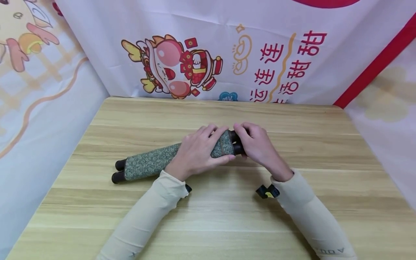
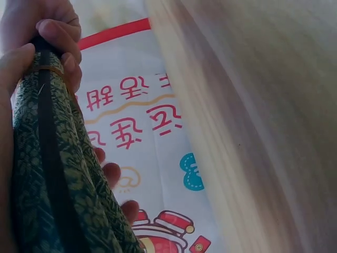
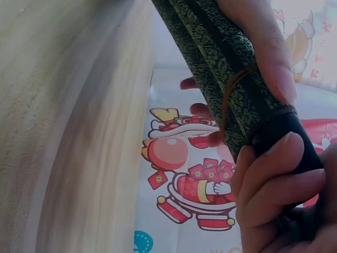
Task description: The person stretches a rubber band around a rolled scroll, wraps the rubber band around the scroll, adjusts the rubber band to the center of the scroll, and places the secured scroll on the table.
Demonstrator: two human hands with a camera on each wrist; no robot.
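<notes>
A rolled scroll with green floral brocade backing and a pair of dark rollers lies slantwise across the table. My left hand grips it right of its middle, thumb on the near side and fingers over the far side. At the right end, my right hand holds the dark roller ends, its fingers curled round them in the right wrist view. A thin brown band loops round the scroll near that end, close to the left thumb. The other roller ends stick out at the left.
The scroll is on a light wood-grain table. Behind it hangs a white cloth printed with a cartoon figure and red characters. More printed cloth borders the left side. A black device is strapped at the right wrist.
</notes>
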